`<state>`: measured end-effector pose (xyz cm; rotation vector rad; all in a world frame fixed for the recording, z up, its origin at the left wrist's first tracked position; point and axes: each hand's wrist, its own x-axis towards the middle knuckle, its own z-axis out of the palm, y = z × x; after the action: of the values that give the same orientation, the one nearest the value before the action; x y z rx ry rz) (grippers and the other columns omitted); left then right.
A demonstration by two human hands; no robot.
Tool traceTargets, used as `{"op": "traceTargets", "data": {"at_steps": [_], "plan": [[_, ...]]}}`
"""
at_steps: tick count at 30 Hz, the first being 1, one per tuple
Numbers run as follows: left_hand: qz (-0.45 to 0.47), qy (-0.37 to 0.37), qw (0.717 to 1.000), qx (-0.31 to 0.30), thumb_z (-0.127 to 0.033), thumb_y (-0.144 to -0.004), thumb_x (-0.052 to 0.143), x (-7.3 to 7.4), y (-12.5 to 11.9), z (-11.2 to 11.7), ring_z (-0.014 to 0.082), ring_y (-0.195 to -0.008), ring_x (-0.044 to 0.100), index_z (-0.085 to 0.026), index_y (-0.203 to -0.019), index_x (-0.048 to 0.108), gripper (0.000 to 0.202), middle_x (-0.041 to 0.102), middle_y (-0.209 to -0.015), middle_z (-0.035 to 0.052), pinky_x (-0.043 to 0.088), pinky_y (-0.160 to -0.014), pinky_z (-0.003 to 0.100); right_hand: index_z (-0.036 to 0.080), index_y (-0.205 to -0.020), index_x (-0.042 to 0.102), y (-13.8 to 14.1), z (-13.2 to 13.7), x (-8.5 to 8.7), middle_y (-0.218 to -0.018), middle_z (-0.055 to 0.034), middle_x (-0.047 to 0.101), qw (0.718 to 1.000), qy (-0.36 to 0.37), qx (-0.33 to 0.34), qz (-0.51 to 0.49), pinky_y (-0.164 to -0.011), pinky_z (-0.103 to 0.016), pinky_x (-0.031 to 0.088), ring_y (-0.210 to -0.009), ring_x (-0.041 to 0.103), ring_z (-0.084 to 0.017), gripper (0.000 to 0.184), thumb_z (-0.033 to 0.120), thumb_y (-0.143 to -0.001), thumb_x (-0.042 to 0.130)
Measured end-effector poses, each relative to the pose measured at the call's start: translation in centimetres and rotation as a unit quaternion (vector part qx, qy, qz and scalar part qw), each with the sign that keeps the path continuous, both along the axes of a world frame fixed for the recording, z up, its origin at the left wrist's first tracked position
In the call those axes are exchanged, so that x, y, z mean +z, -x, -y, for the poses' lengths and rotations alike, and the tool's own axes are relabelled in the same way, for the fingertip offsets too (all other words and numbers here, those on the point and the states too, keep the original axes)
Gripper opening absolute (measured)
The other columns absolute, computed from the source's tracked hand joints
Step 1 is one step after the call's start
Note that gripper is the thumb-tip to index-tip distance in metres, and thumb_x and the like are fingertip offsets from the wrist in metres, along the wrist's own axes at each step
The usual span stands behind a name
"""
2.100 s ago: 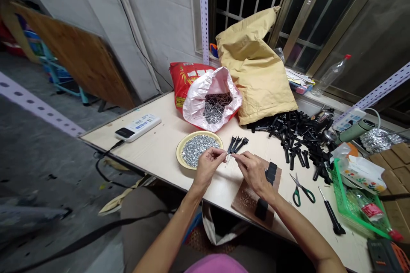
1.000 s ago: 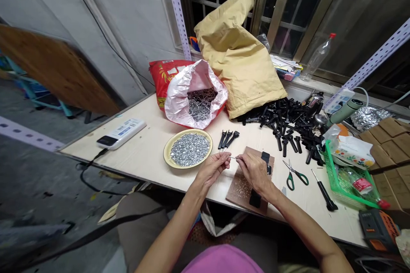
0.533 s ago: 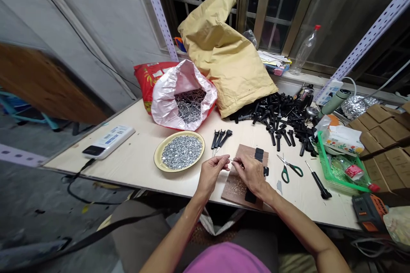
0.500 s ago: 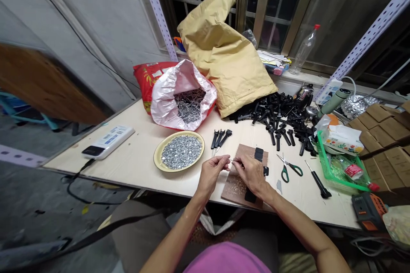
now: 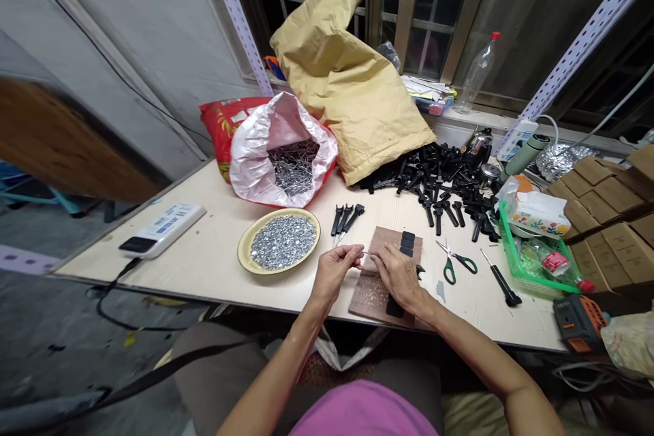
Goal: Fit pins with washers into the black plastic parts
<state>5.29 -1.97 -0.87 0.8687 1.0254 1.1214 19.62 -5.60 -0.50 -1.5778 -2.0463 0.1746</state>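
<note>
Over the wooden board (image 5: 365,303), my left hand (image 5: 333,274) pinches the tip of a thin metal rod (image 5: 366,253). The rod runs across to my right hand (image 5: 401,278), which is closed around a black handle; its forked black end (image 5: 419,271) pokes out at the right. My right fingertips pinch the rod close to the left ones. Whatever small part sits between the fingertips is too small to make out. Black pads (image 5: 407,242) lie on the board. To the left is a yellow-rimmed dish (image 5: 244,260) full of small shiny metal pieces.
Several black-handled rods (image 5: 347,219) lie behind my left hand. Green-handled scissors (image 5: 449,271), another black-handled rod (image 5: 505,286) and a green basket (image 5: 516,266) are to the right. Behind stand a red bag (image 5: 217,129) of metal rods, a brown paper sack (image 5: 357,95) and a black parts pile (image 5: 439,184).
The view has shifted slightly, so everything sits a little further left. My hands keep their pinch over the board, and the forked black end by my right hand has turned slightly.
</note>
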Motion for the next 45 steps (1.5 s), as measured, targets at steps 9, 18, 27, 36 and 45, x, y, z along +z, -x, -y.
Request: {"op": "traceTargets", "data": {"at_steps": [9,18,27,36,45], "plan": [[-0.02,-0.013,1.0,-0.019,-0.045,-0.051,0.079,0.3,0.0,0.0,0.0089,-0.048,0.053,-0.013,-0.065,0.07,0.037,0.062,-0.056,-0.001,0.046,-0.056,0.025,0.019,-0.089,0.061,0.0,0.1,0.2,-0.081,-0.0047,0.062,1.0,-0.014,0.0,0.003,-0.063,-0.025,0.045,-0.073,0.061,-0.016,0.022,0.027,-0.096,0.041],[-0.033,-0.019,0.999,-0.017,-0.046,-0.053,0.077,0.0,0.1,0.0,0.0095,-0.048,0.052,-0.014,-0.065,0.068,0.036,0.062,-0.057,-0.0006,0.045,-0.056,0.026,0.019,-0.09,0.062,0.2,0.4,0.0,-0.085,-0.0064,0.062,0.999,-0.035,-0.008,0.038,-0.069,-0.027,0.047,-0.078,0.061,-0.017,0.018,0.023,-0.094,0.045],[-0.115,-0.084,0.99,0.003,-0.041,-0.063,0.068,-0.3,-0.1,0.3,0.0102,-0.047,0.05,-0.017,-0.057,0.064,0.025,0.058,-0.049,-0.0031,0.042,-0.055,0.024,0.019,-0.085,0.063,-0.1,0.4,0.1,-0.078,-0.0029,0.061,0.999,-0.024,-0.007,-0.029,-0.067,-0.025,0.045,-0.075,0.059,-0.015,0.018,0.023,-0.093,0.048],[-0.114,-0.067,0.991,0.023,-0.041,-0.062,0.068,-0.3,-0.6,0.5,0.0112,-0.049,0.051,-0.016,-0.057,0.063,0.026,0.056,-0.049,-0.003,0.042,-0.054,0.024,0.02,-0.086,0.062,0.0,0.4,-0.1,-0.079,-0.0029,0.065,0.999,0.0,-0.029,0.021,-0.061,-0.025,0.04,-0.07,0.059,-0.014,0.021,0.027,-0.095,0.044],[-0.115,-0.074,0.99,0.019,-0.044,-0.063,0.068,-1.0,-0.5,0.2,0.013,-0.052,0.053,-0.017,-0.059,0.064,0.028,0.055,-0.047,-0.0028,0.042,-0.057,0.025,0.019,-0.087,0.06,-0.1,0.3,-0.2,-0.083,-0.0054,0.064,1.0,0.003,-0.019,0.018,-0.065,-0.026,0.043,-0.074,0.06,-0.016,0.017,0.025,-0.094,0.045]]}}
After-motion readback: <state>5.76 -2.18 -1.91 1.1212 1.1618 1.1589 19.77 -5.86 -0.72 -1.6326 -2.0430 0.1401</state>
